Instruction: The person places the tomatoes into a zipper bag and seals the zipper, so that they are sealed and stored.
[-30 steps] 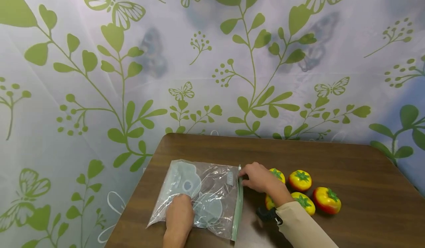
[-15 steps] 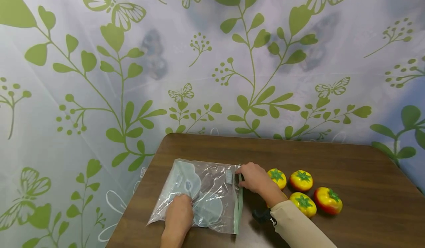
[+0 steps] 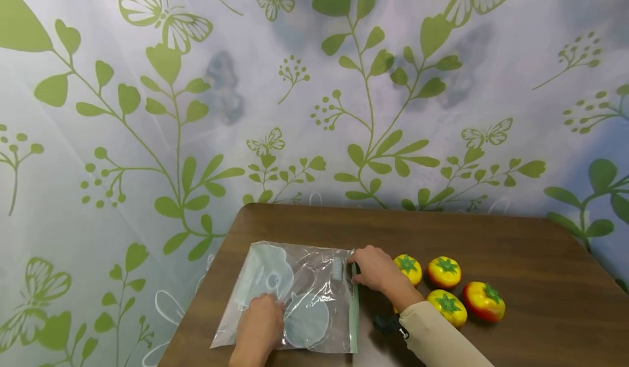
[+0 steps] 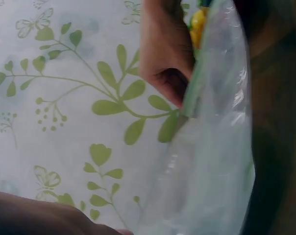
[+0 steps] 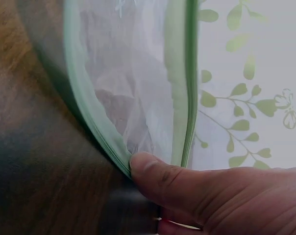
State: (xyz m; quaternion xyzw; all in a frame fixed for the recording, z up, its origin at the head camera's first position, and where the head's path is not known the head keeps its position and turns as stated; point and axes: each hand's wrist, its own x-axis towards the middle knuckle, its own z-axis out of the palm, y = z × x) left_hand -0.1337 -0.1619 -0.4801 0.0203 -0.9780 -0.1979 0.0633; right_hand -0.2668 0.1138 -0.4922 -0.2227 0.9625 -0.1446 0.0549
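A clear zip bag (image 3: pixel 314 323) with pale blue printed shapes lies on the left part of the brown table. Its green zip strip (image 5: pixel 96 132) runs along the right side, and in the right wrist view the two lips stand apart. My right hand (image 3: pixel 375 271) pinches the far end of that strip between thumb (image 5: pixel 150 171) and fingers. My left hand (image 3: pixel 259 323), fingers curled, grips the bag's film at the near left. In the left wrist view only part of the left hand (image 4: pixel 50 218) shows, at the lower left beside the film; its fingertips are mostly hidden.
Several yellow-and-red fruits (image 3: pixel 444 272) with green leafy tops stand right of the bag, one partly behind my right wrist. A black strap (image 3: pixel 388 325) sits on that wrist. The table (image 3: pixel 540 268) meets a leaf-and-butterfly patterned cloth (image 3: pixel 295 99) at its back edge.
The left hand and the bag's left end have shifted slightly left and nearer. The zip strip looks straighter. My right hand keeps its pinch at the strip's far end; the fruits stay put.
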